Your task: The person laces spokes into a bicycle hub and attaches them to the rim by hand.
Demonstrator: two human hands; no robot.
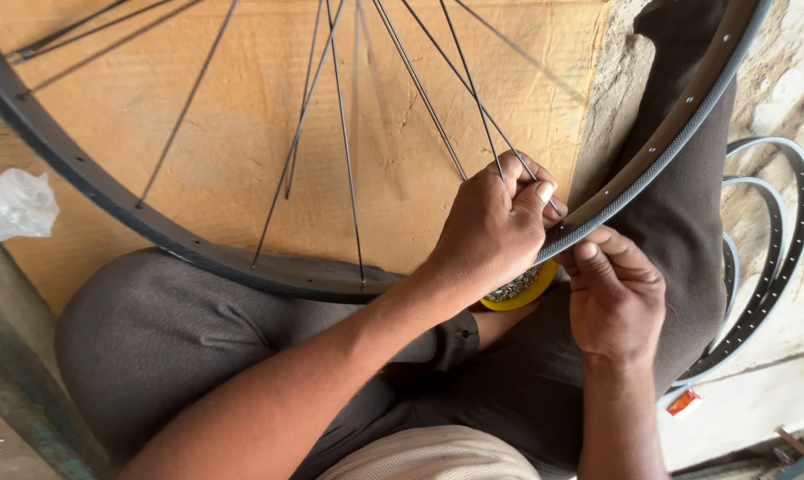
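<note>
A dark bicycle wheel rim (660,147) with thin metal spokes (344,133) rests across my lap. My left hand (495,227) is inside the rim, fingers pinched on a spoke end where it meets the rim. My right hand (615,298) is just outside the rim below that spot, fingertips closed against the rim's outer face on something too small to make out. Under my left hand a yellow dish (522,292) of small metal nipples sits on my lap, mostly hidden.
A cardboard sheet (242,107) lies under the wheel. Several bare rims (775,258) lie on the ground at the right. A crumpled clear plastic bag (11,204) is at the left edge. A small orange-red object (684,403) lies by my right knee.
</note>
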